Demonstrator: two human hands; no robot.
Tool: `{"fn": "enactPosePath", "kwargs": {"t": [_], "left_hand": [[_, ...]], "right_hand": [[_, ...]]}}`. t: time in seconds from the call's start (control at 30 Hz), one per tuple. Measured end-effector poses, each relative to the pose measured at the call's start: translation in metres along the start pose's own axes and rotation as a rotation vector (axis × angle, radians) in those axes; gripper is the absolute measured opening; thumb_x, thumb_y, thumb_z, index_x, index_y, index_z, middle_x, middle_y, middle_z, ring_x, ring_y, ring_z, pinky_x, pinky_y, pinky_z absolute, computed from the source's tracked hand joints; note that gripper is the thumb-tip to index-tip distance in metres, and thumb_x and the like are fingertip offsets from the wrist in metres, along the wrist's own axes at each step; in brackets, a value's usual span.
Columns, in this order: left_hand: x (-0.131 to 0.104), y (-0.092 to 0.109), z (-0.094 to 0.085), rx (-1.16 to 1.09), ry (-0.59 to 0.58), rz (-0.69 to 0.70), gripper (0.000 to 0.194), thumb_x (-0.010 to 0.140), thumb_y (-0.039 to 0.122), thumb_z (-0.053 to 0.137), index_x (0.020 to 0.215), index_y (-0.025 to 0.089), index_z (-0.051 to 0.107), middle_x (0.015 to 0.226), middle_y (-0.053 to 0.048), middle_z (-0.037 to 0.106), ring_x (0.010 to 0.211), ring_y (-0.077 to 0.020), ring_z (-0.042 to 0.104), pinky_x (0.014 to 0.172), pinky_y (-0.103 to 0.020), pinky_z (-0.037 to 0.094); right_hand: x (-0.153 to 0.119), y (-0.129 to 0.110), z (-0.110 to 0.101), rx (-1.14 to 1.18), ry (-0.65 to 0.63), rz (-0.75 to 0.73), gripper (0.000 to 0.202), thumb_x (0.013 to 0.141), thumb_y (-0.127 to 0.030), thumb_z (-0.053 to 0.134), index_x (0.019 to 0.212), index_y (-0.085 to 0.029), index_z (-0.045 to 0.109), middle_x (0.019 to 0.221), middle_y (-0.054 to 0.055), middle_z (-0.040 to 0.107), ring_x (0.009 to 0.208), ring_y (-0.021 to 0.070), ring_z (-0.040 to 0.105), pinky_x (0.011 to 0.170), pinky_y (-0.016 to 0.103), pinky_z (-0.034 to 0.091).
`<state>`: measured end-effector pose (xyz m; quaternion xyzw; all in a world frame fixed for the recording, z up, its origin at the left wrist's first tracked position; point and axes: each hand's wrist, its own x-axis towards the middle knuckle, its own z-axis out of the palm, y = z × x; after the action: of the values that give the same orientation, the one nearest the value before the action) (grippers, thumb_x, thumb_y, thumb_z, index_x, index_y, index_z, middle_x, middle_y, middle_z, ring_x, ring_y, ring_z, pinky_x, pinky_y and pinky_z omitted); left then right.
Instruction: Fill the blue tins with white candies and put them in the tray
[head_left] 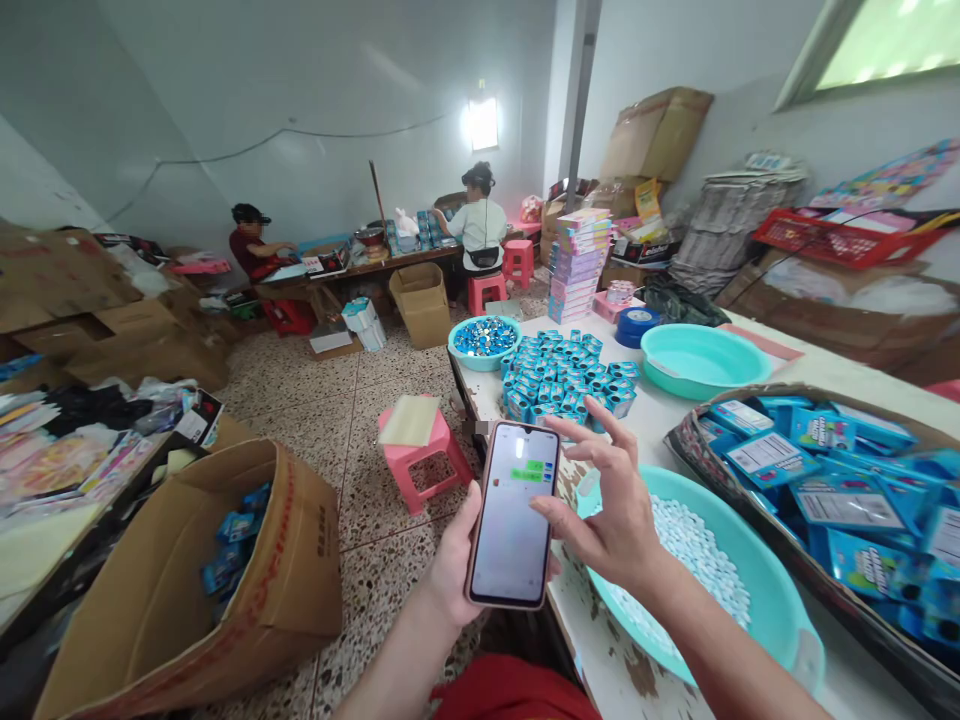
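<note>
A smartphone [514,520] with a lit chat screen is held upright, low in the middle of the head view. My left hand [456,555] is wrapped round its left side and back, with fingertips showing at the right edge. Over the phone's right edge hovers my right hand [611,495], its fingers spread and its thumb at or just above the screen; nothing is in it. Behind the right hand, a turquoise basin [780,590] holds many small white pieces [697,550]. Many small blue packets [555,370] stand in a cluster on the white table [615,690].
Blue packages fill a large container [682,440] at the right. An empty turquoise basin [705,355] and a basin of blue pieces [484,365] stand farther back. A pink stool [424,460] and cardboard box [300,560] are left. Two people sit at a far bench.
</note>
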<state>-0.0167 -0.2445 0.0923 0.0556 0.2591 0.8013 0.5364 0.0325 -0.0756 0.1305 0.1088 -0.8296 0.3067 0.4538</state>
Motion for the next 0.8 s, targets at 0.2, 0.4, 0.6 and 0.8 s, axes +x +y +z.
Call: {"fn": "enactPosePath", "kwargs": {"t": [0.2, 0.4, 0.6, 0.8], "left_hand": [[0.002, 0.003, 0.008, -0.024, -0.001, 0.053, 0.061, 0.088, 0.058, 0.042, 0.124, 0.012, 0.058, 0.114, -0.016, 0.065, 0.102, -0.0272, 0.062, 0.094, -0.039, 0.042], [0.002, 0.002, 0.009, -0.025, 0.043, 0.07, 0.061, 0.087, 0.057, 0.045, 0.126, 0.012, 0.056, 0.117, -0.016, 0.064, 0.112, -0.0288, 0.057, 0.102, -0.041, 0.037], [0.004, 0.003, 0.008, -0.038, 0.057, 0.091, 0.059, 0.088, 0.056, 0.043, 0.127, 0.013, 0.055, 0.114, -0.015, 0.065, 0.106, -0.0287, 0.06, 0.097, -0.041, 0.042], [-0.033, 0.046, 0.039, 0.038, 0.056, 0.29, 0.062, 0.09, 0.056, 0.034, 0.129, 0.011, 0.051, 0.117, -0.019, 0.061, 0.092, -0.0304, 0.064, 0.078, -0.043, 0.053]], "right_hand": [[-0.02, -0.006, 0.0, 0.011, -0.104, -0.115, 0.023, 0.082, -0.038, 0.062, 0.089, -0.022, 0.046, 0.105, 0.006, 0.068, 0.128, 0.0325, 0.038, 0.103, 0.056, 0.027], [-0.03, -0.009, 0.007, -0.035, -0.199, -0.166, 0.026, 0.083, -0.043, 0.061, 0.091, -0.021, 0.048, 0.113, 0.006, 0.067, 0.134, 0.0335, 0.031, 0.106, 0.055, 0.021], [-0.03, -0.007, 0.007, -0.002, -0.137, -0.145, 0.03, 0.083, -0.046, 0.06, 0.097, -0.021, 0.049, 0.12, 0.011, 0.062, 0.134, 0.0348, 0.032, 0.104, 0.056, 0.029], [-0.041, -0.001, -0.005, 0.035, 0.114, 0.053, 0.026, 0.084, -0.026, 0.06, 0.106, -0.02, 0.048, 0.122, 0.014, 0.057, 0.123, 0.0305, 0.046, 0.098, 0.052, 0.04]]}}
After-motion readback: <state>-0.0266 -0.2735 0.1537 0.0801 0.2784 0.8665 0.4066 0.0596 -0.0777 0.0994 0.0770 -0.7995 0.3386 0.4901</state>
